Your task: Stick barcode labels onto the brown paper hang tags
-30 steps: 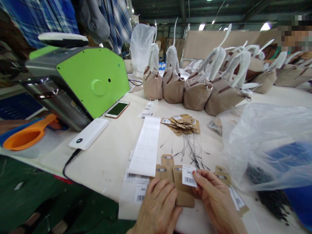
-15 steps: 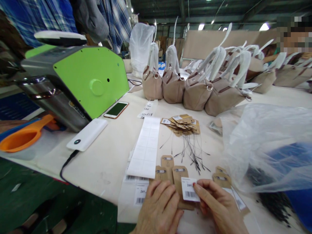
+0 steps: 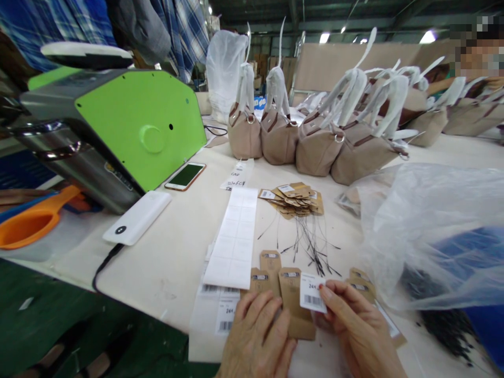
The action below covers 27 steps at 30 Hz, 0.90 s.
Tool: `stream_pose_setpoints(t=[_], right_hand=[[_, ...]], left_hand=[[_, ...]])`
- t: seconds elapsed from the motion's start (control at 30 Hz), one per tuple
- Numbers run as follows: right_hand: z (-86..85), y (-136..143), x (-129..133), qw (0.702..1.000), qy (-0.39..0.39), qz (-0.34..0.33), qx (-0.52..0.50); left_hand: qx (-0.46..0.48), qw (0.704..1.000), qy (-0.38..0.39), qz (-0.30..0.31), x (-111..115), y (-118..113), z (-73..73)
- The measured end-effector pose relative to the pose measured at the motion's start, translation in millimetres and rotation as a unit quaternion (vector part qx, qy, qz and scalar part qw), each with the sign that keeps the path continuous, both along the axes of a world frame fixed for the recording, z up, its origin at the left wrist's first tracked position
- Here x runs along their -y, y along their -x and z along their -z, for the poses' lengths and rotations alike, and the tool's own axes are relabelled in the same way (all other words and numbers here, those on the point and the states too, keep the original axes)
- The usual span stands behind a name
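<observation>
Barcode sticker (image 3: 313,293) shifted right off the brown tag (image 3: 293,299), pinched by right hand (image 3: 356,328) fingers, left hand (image 3: 258,341) flat, wrists cut off

A single head-worn camera looks forward and down over the table (image 3: 177,252), close above the left hand (image 3: 258,341) and right hand (image 3: 356,331) at the bottom edge. Beyond the fingertips (image 3: 325,292) the view runs far across to the handbags (image 3: 299,142). No second view overlaps it.

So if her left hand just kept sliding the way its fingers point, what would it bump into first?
Probably the brown card tags lying just beyond the left hand, then the white label sheet; depth is hard to judge.
</observation>
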State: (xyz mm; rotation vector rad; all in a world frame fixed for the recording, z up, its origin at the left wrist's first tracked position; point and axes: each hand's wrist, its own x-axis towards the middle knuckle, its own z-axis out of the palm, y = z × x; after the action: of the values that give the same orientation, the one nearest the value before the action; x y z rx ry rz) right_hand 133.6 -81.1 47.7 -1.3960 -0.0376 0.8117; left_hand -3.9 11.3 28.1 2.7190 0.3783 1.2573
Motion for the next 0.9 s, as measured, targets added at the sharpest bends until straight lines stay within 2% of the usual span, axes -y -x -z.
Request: stream_pose_setpoints(t=[0.2, 0.33, 0.47, 0.73, 0.9], right_hand=[[2.7, 13, -3, 1.000, -0.002, -0.015, -0.001], [0.1, 4, 3, 1.000, 0.005, -0.013, 0.004], [-8.1, -6, 7, 0.998, 0.036, -0.023, 0.041], [-15.9, 13, 1, 0.990, 0.110, -0.066, 0.064], [-15.5, 1, 7, 0.993, 0.104, -0.025, 0.041]], left_hand=[[-0.009, 1.000, 0.005, -0.006, 1, 0, 4.4], [-0.014, 1.000, -0.002, 0.000, 1, 1, 2.8], [-0.006, 1.000, 0.002, 0.003, 1, -1, -0.8], [0.000, 1.000, -0.003, -0.006, 2, -1, -0.1], [0.006, 1.000, -0.007, 0.004, 1, -1, 3.5]])
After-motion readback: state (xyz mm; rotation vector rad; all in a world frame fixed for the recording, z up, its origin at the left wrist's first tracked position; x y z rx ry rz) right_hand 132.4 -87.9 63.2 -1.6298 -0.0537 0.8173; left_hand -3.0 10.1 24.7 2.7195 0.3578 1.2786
